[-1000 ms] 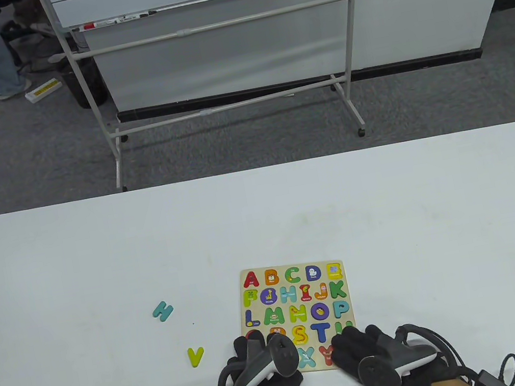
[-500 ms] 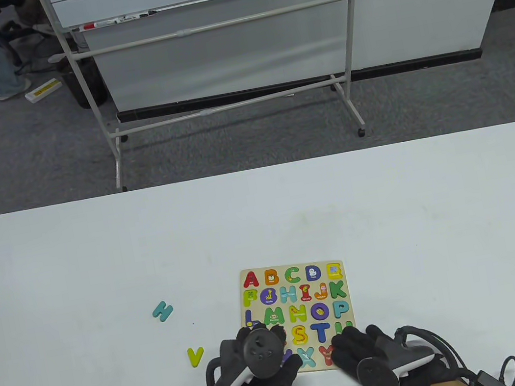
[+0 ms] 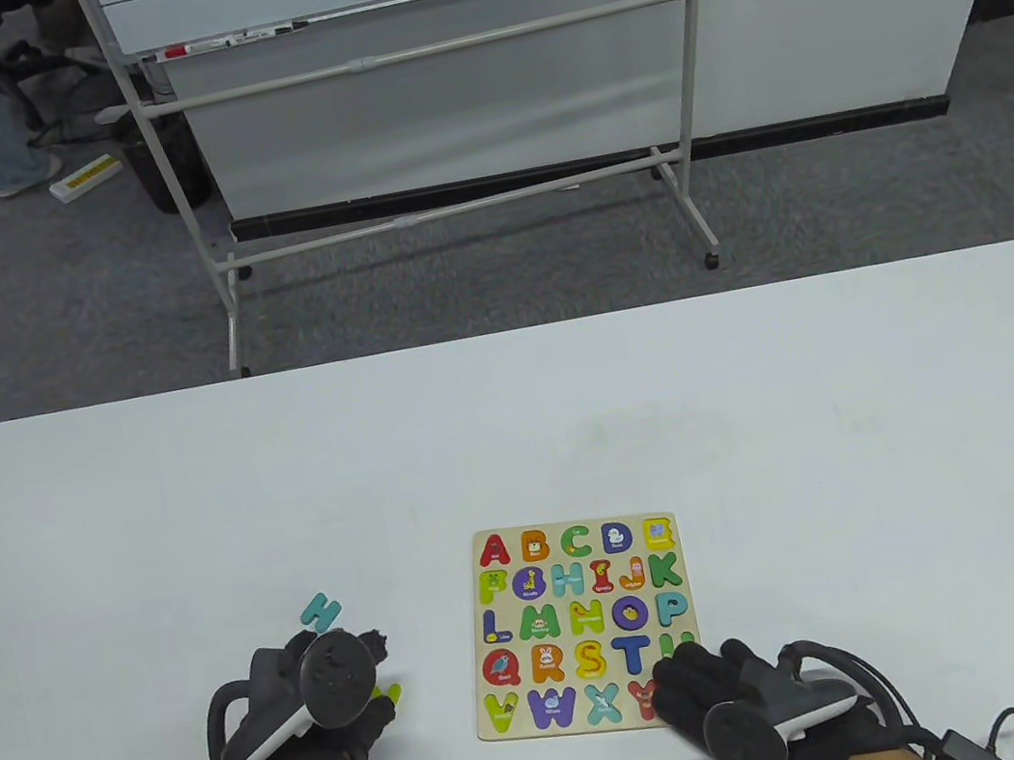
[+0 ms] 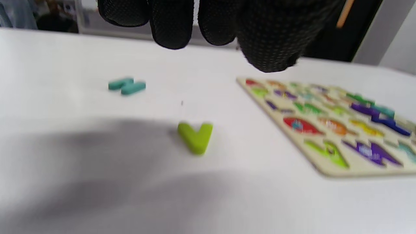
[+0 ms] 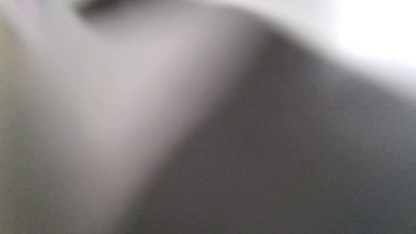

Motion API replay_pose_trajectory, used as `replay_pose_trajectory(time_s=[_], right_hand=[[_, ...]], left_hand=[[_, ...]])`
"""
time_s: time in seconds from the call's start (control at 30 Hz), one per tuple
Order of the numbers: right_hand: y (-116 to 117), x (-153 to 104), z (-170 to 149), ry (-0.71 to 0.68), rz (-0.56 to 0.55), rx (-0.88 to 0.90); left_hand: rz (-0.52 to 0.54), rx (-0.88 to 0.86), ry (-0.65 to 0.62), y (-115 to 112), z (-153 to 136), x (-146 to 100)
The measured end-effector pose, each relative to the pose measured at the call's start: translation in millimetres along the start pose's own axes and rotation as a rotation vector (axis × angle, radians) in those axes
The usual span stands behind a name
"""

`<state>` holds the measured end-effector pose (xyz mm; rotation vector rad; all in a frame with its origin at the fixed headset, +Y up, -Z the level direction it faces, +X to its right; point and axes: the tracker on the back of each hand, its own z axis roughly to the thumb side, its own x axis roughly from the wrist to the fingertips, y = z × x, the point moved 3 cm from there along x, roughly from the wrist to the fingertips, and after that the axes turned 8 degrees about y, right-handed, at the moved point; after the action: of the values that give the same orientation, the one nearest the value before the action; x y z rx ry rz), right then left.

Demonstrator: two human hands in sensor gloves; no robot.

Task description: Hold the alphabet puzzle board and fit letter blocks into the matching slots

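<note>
The alphabet puzzle board lies flat near the table's front edge, its slots full of coloured letters. My right hand rests with flat fingers on the board's near right corner. My left hand hovers open and empty just above the yellow-green V block, which it partly hides in the table view. The left wrist view shows the V lying free on the table below my fingertips, with the board to the right. The right wrist view is all blur.
A teal H block lies on the white table just beyond my left hand; it also shows in the left wrist view. A whiteboard stand is on the floor past the table's far edge.
My left hand has left the board's near left corner and moved left to hover over the V block. The board's lower left letters now show. My right hand has not moved.
</note>
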<state>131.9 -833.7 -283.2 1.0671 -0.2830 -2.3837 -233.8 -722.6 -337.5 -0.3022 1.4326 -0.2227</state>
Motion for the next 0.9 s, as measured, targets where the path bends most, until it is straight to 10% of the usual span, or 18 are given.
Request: replay_pose_trajectory(time_s=[0.53,0.9], right_hand=[[0,1,0,0.002,-0.009,0.01],[-1,1,-1,0.01,-0.018,0.023]], left_hand=[[-0.013,0.235,0.17,-40,24,40],[0.183,0.336,0.239,-41,37,41]])
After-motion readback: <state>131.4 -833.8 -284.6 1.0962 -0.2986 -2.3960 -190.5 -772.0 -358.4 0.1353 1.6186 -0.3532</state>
